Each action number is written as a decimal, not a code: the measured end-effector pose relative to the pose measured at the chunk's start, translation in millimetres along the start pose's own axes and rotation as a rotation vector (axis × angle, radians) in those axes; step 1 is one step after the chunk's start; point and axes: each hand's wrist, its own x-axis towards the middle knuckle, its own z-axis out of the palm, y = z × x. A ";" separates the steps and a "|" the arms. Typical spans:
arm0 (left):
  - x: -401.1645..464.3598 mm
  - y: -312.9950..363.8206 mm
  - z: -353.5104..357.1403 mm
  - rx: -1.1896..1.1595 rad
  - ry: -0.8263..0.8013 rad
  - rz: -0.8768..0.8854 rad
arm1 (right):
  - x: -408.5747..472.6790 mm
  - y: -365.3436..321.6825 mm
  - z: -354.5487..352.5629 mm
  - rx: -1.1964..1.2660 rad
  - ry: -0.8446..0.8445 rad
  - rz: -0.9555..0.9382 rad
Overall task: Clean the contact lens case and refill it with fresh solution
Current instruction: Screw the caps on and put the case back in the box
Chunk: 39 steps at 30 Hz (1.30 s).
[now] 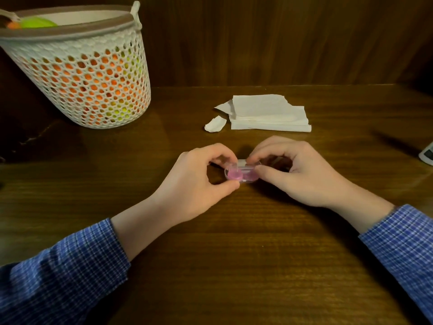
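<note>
At the far left a white mesh basket (93, 78) stands on the wooden table (210, 266), with orange and green things inside. The left hand (196, 181) pinches the left end of the case (241, 173) between thumb and fingers. The case is clear with pink inside and lies on the table between the 2 hands. Behind it lie a folded tissue (269, 113) and 1 small torn piece (215, 124). The right hand (302, 174) pinches the right end of the case. Both sleeves are blue checked.
</note>
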 end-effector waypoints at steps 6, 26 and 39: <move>-2.5 1.5 -4.4 -0.030 -0.038 -0.037 | -0.7 2.6 1.3 -0.056 -0.042 -0.049; 0.2 1.4 0.9 0.001 0.034 -0.003 | 1.6 1.6 4.7 -0.109 -0.033 -0.045; 4.6 0.3 4.5 0.015 0.066 0.016 | 4.7 0.5 5.6 -0.179 0.007 -0.032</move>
